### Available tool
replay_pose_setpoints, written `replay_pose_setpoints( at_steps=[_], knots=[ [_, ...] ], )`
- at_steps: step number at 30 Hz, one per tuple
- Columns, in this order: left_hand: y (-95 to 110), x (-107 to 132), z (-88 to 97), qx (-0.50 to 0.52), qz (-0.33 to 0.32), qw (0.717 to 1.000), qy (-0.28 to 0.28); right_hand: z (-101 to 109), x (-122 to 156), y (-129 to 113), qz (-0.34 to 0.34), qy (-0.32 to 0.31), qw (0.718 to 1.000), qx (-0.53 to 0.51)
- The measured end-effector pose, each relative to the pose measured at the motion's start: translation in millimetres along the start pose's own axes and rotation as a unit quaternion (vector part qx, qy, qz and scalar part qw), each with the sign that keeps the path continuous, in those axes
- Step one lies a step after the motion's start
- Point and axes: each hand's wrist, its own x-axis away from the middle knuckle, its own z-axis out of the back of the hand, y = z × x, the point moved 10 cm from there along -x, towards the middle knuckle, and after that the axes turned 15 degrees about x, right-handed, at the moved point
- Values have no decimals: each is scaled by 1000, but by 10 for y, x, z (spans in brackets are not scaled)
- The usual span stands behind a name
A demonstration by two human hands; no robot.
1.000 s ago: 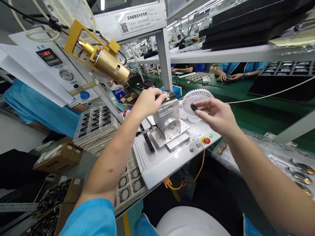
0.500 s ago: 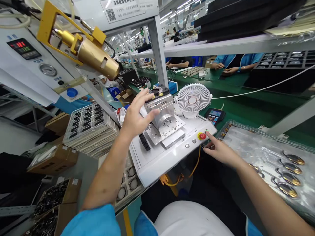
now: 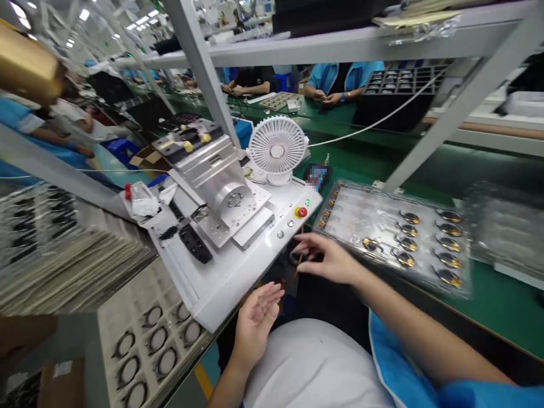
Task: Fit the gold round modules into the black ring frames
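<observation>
My left hand [image 3: 255,320] hangs open, palm up, just below the front edge of the white machine base [image 3: 238,266], holding nothing. Further right, my right hand [image 3: 325,258] hovers near the base's front right corner, its fingers loosely apart and empty. On the base stands a metal fixture block [image 3: 215,175] with a dark part on top. A red stop button [image 3: 301,212] sits on the base close to my right hand. Right of that hand lies a clear tray [image 3: 382,212] holding several gold-coloured parts [image 3: 408,229].
A small white fan [image 3: 277,148] stands behind the fixture. A tray of ring parts [image 3: 147,334] lies at lower left, stacked trays [image 3: 55,249] at far left. A green conveyor [image 3: 488,294] runs to the right. Other people in blue work behind it.
My left hand dropped from the fixture top to below the base's front edge. My right hand left the button panel and drew back. The view swung right.
</observation>
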Motion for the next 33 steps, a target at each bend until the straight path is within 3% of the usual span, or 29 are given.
replay_pose_setpoints(
  at_steps=[3,5,9,11,13,15,17,19,20,25,33],
  knots=[
    [-163,-60,-86,87,29,996,-20,-432,280,-229,64,0,993,-95],
    [-208,-118,-152,133,31,990,-33,-593,385,-274,73,23,992,-101],
    [-271,-196,-226,175,39,983,-34,-536,458,-367,106,72,991,-47],
    [-269,-209,-220,168,38,985,-25,-394,461,-432,144,53,988,14],
    [-249,-204,-193,156,36,987,-16,-98,427,-303,112,48,986,112],
    [-233,-187,-149,150,39,988,-7,405,399,84,-31,75,963,258],
    [-223,-162,-100,146,42,988,2,961,485,525,-204,79,886,409],
    [-204,-140,-59,143,34,989,7,1338,575,787,-275,69,843,458],
    [-194,-131,-51,142,29,989,7,1440,609,882,-289,59,836,463],
    [-195,-116,-86,146,29,989,-10,1523,712,1100,-300,34,834,463],
    [-215,-106,-124,148,52,987,-21,1575,740,1028,-314,53,834,451]
  ],
)
